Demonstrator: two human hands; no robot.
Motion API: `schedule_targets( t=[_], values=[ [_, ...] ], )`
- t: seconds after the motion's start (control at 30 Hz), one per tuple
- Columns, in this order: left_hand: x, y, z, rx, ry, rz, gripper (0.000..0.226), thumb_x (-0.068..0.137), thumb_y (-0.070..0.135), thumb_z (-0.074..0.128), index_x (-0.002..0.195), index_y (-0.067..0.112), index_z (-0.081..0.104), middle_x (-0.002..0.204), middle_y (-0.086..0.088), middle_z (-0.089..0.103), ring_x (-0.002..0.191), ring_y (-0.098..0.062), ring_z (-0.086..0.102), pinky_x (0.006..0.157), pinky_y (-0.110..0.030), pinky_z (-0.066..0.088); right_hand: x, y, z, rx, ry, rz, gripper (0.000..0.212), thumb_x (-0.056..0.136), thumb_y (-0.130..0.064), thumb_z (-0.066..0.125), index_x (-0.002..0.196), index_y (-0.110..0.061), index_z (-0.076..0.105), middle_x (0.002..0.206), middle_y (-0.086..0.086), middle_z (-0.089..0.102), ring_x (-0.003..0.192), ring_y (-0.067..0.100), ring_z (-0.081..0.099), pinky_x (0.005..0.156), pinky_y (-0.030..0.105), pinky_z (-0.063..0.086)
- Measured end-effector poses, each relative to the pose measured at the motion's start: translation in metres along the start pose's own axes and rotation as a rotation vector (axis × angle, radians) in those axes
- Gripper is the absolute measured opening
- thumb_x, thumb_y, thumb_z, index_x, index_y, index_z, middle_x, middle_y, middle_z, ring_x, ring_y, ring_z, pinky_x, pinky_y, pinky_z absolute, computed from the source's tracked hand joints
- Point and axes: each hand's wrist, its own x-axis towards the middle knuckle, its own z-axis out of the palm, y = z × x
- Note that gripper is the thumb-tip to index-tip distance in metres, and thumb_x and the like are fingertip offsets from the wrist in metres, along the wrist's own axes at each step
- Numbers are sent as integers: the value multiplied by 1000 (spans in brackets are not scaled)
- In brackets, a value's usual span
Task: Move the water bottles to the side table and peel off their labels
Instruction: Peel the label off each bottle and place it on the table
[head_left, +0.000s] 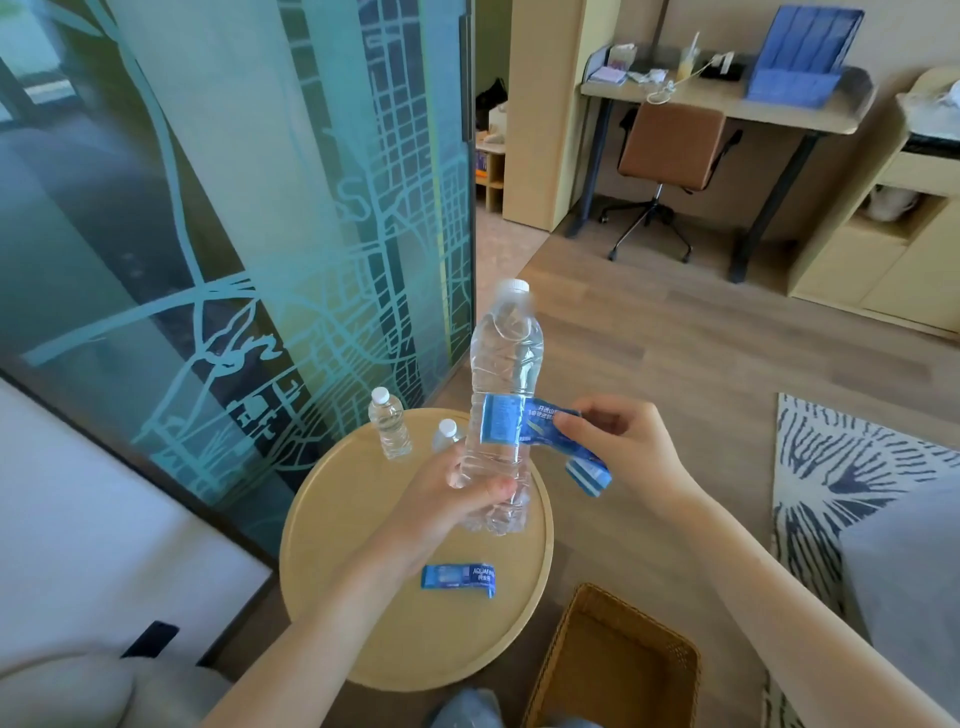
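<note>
I hold a clear water bottle (503, 364) with a white cap upright above the round wooden side table (363, 613). My left hand (457, 499) grips its lower part. My right hand (618, 441) pinches the blue label (540, 431), which is partly peeled and hangs off to the right, one end still on the bottle. A bare small bottle (389, 425) stands at the table's far edge. Another bottle (448, 434) shows behind my hand, mostly hidden. A peeled blue label (458, 578) lies flat on the table near me.
A woven basket (618, 665) stands on the floor to the right of the table. A patterned glass partition (234, 234) rises on the left. A patterned rug (831, 467) lies at the right. A desk and a brown chair (670, 145) stand far back.
</note>
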Motion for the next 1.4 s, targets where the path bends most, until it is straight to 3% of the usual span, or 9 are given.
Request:
schedule_targets(
  t=[0.17,0.33,0.53,0.63,0.77,1.0,1.13,1.27,1.4],
  values=[
    [2,-4,-14,-49,-28,7,57,73,33,83,122,50,60,123,6,70,119,-14,64,96,-40,53,7,-3,17,-75,13,-30,19,89,-9,75,77,-24,77,68,-10,72,60,1,62,58,12,48],
    [-5,-15,-8,-153,21,-40,54,71,22,82,115,48,64,114,3,74,106,-17,71,74,-26,58,0,-2,20,-90,-8,-64,11,88,-10,77,81,-19,77,74,-3,75,62,3,63,59,14,48],
    [-19,-27,-5,-114,177,-62,58,58,33,88,112,40,68,111,6,74,111,-18,68,87,-43,59,-7,-3,25,-116,-72,-37,9,89,-12,76,80,-16,76,77,9,72,64,11,60,61,22,49],
    [-22,-26,-14,-69,192,-83,56,57,38,88,109,44,69,108,14,74,109,-10,66,84,-33,54,-7,-5,31,-135,-71,-31,10,89,-12,75,81,-17,76,75,0,74,63,6,64,59,18,50],
    [-19,-24,-33,-63,154,-75,51,55,38,91,100,50,70,103,17,75,99,1,67,66,-15,55,-2,-9,46,-178,-43,-32,9,89,-14,75,81,-17,76,76,-3,74,64,4,65,58,16,50],
    [1,-17,-96,-19,45,-9,41,76,23,88,112,30,71,107,2,77,105,-7,69,76,-22,59,23,-16,91,-194,46,-27,12,89,-13,75,80,-21,77,76,-5,75,64,5,65,58,17,51],
    [15,-14,-141,49,5,-7,40,75,30,86,112,29,72,104,2,77,102,-5,69,75,-18,55,41,-22,124,-182,111,-8,20,86,-11,77,74,-27,76,70,-5,72,59,3,60,56,16,48],
    [28,-17,-173,80,3,-58,50,69,39,86,115,29,70,109,3,76,111,-16,68,92,-38,56,51,-27,153,-209,143,0,12,85,-12,78,76,-20,76,76,5,71,64,13,61,60,30,50],
    [36,-23,-189,83,30,-89,51,68,34,85,116,28,69,112,2,75,115,-18,66,98,-47,53,53,-29,171,-247,135,19,9,86,-12,77,78,-16,77,75,4,72,69,25,65,61,29,50]
  ],
)
